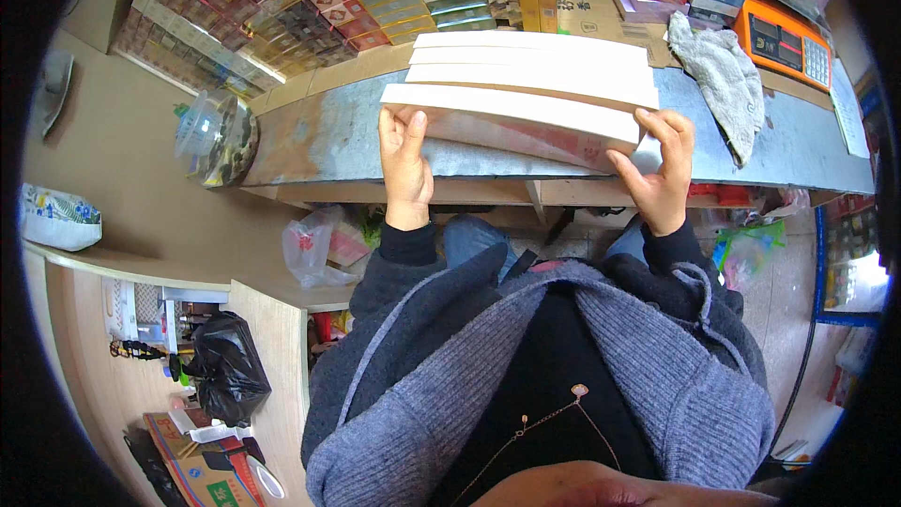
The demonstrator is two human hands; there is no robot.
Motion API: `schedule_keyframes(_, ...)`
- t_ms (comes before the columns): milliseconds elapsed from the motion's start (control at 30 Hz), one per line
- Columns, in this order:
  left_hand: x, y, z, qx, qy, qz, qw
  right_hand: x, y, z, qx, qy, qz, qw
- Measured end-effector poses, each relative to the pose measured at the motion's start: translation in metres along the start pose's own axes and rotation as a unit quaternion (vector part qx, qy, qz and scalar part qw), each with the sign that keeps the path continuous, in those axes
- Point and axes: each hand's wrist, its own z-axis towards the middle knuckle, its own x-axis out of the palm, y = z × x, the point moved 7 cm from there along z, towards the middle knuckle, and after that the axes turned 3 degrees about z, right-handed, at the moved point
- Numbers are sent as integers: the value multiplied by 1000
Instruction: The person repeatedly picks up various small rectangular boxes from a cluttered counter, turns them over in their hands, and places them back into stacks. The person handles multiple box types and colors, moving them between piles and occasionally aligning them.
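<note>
Both my hands are on the nearest of several long white cartons, which stand on edge in a row. My left hand (406, 162) grips this front carton (510, 128) at its left end, thumb on the near face. At the opposite end, my right hand (665, 158) pinches the corner between thumb and fingers. Reddish print shows faintly on the near face. Close behind are the other long cartons (528, 56). They rest on a worn grey-blue countertop (310, 134), the front one near its edge.
A grey cloth (718, 84) and an orange digital scale (781, 42) occupy the right side. Stacked packs (211, 7) line the back. Left of the counter stands a clear plastic jar (218, 137). A black plastic bag (229, 366) lies lower left, near a printed cardboard box (204, 472).
</note>
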Motion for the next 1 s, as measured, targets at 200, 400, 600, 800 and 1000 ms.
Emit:
schedule_keyframes(200, -7, -15, 19, 58, 1, 88, 994, 2, -38, 7, 115, -9, 122, 986)
schedule_keyframes(400, 19, 7, 57, -82, 185, -78, 976, 37, -38, 9, 172, 69, 274, 944)
schedule_keyframes(600, 21, 15, 64, -63, 195, -75, 976, 41, -35, 11, 171, 53, 289, 940)
schedule_keyframes(800, 17, 11, 58, -49, 184, -49, 980, 35, -39, 11, 122, 47, 164, 978)
schedule_keyframes(1000, 12, -1, 39, 21, 131, 52, 990, 19, -14, -7, -1, 26, 15, 1000)
